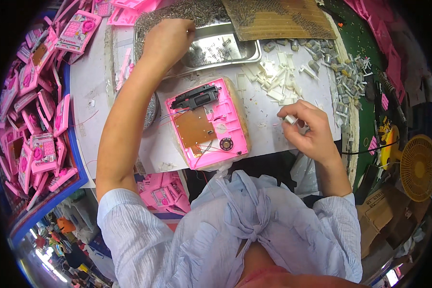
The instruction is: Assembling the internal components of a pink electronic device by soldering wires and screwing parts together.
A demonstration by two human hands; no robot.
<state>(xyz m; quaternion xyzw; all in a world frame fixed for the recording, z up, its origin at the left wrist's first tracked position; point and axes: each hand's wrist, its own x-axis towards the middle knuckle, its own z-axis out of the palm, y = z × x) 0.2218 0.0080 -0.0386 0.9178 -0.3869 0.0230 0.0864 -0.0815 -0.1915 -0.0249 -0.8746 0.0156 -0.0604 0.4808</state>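
My left hand (pixel 170 41) is over a metal tray (pixel 254 56) heaped with small dark metal parts. Its fingers are pressed together, and what is between them is too small to make out. A small white plastic part (pixel 290 119) is pinched between the thumb and fingers of my right hand (pixel 313 130), above the table at the right. Between my arms lies an opened pink plastic casing (pixel 228 115). It contains a black mechanism (pixel 195 98), a brown circuit board (pixel 193 128), thin wires and a small round black piece (pixel 226 144).
White plastic parts (pixel 276 79) lie scattered beyond my right hand, with grey cylindrical parts (pixel 341 98) beside them. Cardboard (pixel 278 19) covers part of the tray. Pink toy casings (pixel 43 151) fill a blue-edged bin at the left. A yellow fan (pixel 417 168) stands at the right.
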